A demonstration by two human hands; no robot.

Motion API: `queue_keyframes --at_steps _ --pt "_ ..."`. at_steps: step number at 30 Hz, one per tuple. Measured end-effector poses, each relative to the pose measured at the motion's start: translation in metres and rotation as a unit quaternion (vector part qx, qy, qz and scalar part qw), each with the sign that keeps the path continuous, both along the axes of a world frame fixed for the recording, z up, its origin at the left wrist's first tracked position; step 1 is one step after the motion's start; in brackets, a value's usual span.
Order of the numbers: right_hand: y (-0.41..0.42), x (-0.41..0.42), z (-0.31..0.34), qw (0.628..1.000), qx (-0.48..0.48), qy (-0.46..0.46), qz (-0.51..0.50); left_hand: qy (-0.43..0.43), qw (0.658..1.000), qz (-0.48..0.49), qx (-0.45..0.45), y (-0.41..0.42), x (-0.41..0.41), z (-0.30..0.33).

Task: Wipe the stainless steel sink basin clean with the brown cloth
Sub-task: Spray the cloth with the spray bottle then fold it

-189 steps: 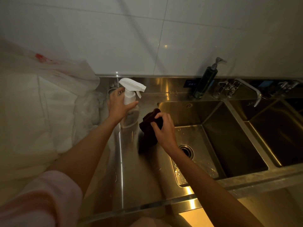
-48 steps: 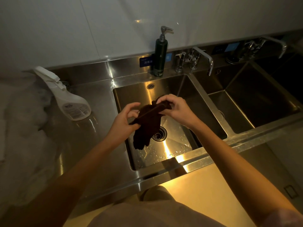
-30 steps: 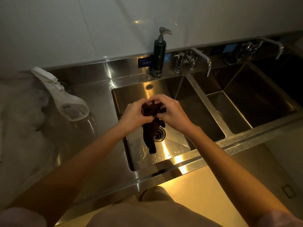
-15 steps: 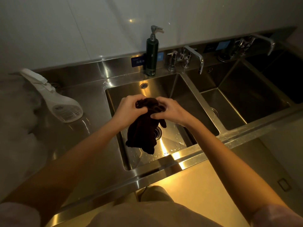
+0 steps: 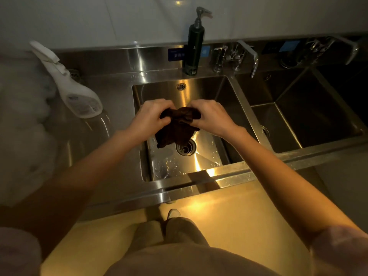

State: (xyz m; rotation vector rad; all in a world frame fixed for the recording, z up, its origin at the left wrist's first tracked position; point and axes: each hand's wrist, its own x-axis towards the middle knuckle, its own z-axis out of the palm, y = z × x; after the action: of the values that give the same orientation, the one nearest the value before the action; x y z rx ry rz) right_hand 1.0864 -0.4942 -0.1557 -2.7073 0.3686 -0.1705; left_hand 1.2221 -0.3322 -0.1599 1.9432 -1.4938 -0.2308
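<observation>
The brown cloth hangs bunched in the air over the stainless steel sink basin. My left hand grips its left part and my right hand pinches its right part, both held close together above the basin. The cloth's loose end droops toward the round drain. Water drops glint on the basin floor near its front wall.
A white spray bottle leans on the steel counter at the left, by white plastic bags. A dark pump bottle and a tap stand behind the basin. More basins lie to the right.
The spray bottle was set down on the left counter. Both hands took the cloth over the basin and keep gathering and bunching it; the hanging part is shorter than half a second ago.
</observation>
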Motion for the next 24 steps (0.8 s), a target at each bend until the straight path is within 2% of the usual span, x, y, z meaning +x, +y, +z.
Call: queue_keyframes --at_steps 8,14,18,24 --pt "0.047 -0.041 -0.035 0.995 -0.08 0.057 0.0 0.021 0.996 -0.057 0.063 0.048 -0.031 -0.038" --pt "0.106 -0.087 -0.049 0.993 -0.113 0.022 -0.009 0.034 0.993 -0.093 0.068 0.102 -0.066 -0.052" --pt "0.147 -0.117 -0.063 0.988 -0.151 -0.008 -0.011 0.0 0.989 -0.13 0.069 0.139 -0.094 -0.059" --pt "0.199 -0.151 -0.085 0.985 -0.167 -0.002 -0.031 -0.111 0.975 -0.181 0.069 0.18 -0.126 -0.073"
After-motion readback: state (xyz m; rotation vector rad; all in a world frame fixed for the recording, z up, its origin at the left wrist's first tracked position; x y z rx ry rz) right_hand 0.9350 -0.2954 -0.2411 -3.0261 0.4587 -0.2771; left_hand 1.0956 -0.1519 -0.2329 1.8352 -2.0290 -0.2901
